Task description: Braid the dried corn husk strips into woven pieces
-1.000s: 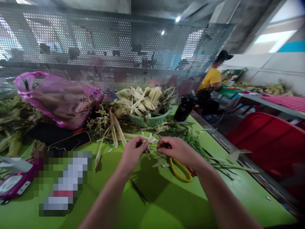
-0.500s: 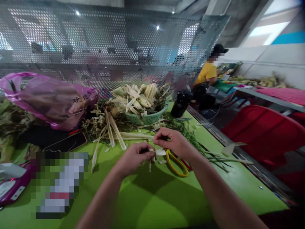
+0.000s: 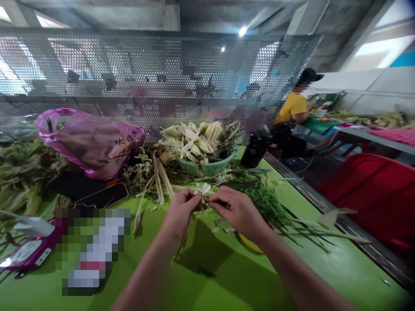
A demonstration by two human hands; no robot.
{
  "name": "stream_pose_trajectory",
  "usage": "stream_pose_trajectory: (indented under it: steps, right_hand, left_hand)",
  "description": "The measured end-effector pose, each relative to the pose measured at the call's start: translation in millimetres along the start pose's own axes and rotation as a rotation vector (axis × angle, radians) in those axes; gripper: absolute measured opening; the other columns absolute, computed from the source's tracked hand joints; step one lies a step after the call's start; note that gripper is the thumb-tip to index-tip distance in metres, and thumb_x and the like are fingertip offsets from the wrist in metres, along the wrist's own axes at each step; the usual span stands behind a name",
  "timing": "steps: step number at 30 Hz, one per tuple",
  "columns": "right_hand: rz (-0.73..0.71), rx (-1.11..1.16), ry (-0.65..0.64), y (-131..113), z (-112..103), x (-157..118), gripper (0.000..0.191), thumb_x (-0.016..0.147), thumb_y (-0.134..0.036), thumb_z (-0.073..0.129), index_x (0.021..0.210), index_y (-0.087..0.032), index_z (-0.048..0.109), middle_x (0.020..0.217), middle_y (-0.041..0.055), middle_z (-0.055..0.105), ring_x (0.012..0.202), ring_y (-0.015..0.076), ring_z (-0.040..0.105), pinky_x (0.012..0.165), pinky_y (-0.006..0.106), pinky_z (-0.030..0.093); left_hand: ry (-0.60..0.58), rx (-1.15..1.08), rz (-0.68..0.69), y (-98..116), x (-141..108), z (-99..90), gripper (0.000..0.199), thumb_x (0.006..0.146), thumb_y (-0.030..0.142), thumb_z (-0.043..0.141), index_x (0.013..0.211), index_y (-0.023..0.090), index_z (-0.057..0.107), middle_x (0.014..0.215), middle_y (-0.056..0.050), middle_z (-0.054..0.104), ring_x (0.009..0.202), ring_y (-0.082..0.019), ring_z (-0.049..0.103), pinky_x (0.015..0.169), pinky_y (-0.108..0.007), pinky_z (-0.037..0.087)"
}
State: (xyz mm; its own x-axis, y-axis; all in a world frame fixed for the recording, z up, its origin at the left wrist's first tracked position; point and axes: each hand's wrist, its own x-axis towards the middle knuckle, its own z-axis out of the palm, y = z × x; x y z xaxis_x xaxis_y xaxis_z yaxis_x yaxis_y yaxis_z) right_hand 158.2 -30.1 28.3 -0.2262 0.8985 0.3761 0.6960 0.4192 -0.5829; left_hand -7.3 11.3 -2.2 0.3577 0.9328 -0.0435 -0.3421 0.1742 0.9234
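My left hand (image 3: 181, 209) is closed in a pinch on a pale, folded piece of corn husk (image 3: 205, 189). A longer, thin strip hangs below its fingers. My right hand (image 3: 238, 209) meets it from the right, thumb and forefinger pressed together at the husk's edge; what it pinches is too small to make out. Under my right wrist, part of a yellow loop handle (image 3: 249, 245), like that of scissors, shows on the green table (image 3: 207, 293). Long dry husk strips (image 3: 164, 177) lie just beyond my left hand.
Behind stands a green basket (image 3: 210, 169) heaped with husks (image 3: 201, 142), beside a black container (image 3: 254, 151). Green stems (image 3: 269, 203) lie right. A pink plastic bag (image 3: 94, 147), a phone (image 3: 106, 195) and a purple power strip (image 3: 32, 250) are left. A person in yellow (image 3: 295, 106) sits beyond.
Both hands have lifted slightly, and the husk piece now points up above the left fingers. My right hand has moved down over the yellow handle. The view has shifted left and up.
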Motion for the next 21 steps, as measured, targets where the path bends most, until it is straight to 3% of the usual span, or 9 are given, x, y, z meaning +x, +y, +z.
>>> stream_pose_trajectory:
  steps: [6,12,15,18,21]
  right_hand:
    - [-0.207,-0.296,-0.067,-5.2,5.4,-1.4,0.021,0.091,-0.022,0.047,0.08,-0.019,0.064,0.074,0.0041,0.059,0.068,0.0151,0.052,0.062,0.026,0.035]
    - [-0.229,-0.258,-0.095,-5.0,-2.6,0.7,0.019,0.09,-0.017,0.047,0.08,-0.018,0.064,0.074,0.0047,0.059,0.071,0.0162,0.052,0.066,0.027,0.036]
    - [-0.074,-0.07,-0.066,2.4,-10.7,3.3,0.014,0.088,-0.022,0.053,0.08,-0.018,0.064,0.078,0.0038,0.059,0.074,0.015,0.054,0.068,0.025,0.039]
    - [0.116,0.175,-0.046,11.4,-12.8,5.9,0.015,0.084,-0.03,0.058,0.077,-0.017,0.062,0.073,0.0011,0.058,0.068,0.0135,0.053,0.063,0.024,0.04]
    - [0.225,0.324,-0.038,15.4,-6.5,7.1,0.017,0.083,-0.033,0.058,0.077,-0.017,0.06,0.066,-0.0014,0.055,0.06,0.012,0.049,0.057,0.023,0.039]
  left_hand:
    - [0.094,0.477,0.146,-8.3,3.4,-3.2,0.01,0.074,0.025,0.059,0.07,0.016,0.056,0.063,0.001,0.058,0.059,-0.012,0.052,0.06,-0.024,0.039]
    - [-0.02,0.884,0.263,-5.2,-4.4,-3.8,0.008,0.075,0.018,0.054,0.073,0.017,0.061,0.065,0.001,0.058,0.059,-0.011,0.046,0.057,-0.023,0.031]
    - [-0.178,0.77,0.181,-1.2,-6.5,-2.0,0.006,0.074,0.018,0.055,0.071,0.016,0.06,0.064,0.0,0.058,0.06,-0.012,0.048,0.058,-0.023,0.033]
    - [-0.328,0.376,0.023,2.6,-8.6,0.7,0.009,0.074,0.023,0.062,0.074,0.015,0.059,0.065,0.0,0.059,0.062,-0.012,0.054,0.063,-0.025,0.04]
    - [-0.271,0.048,-0.048,6.1,-10.6,2.8,0.018,0.071,0.028,0.069,0.074,0.014,0.057,0.066,-0.001,0.06,0.061,-0.012,0.056,0.065,-0.025,0.043]
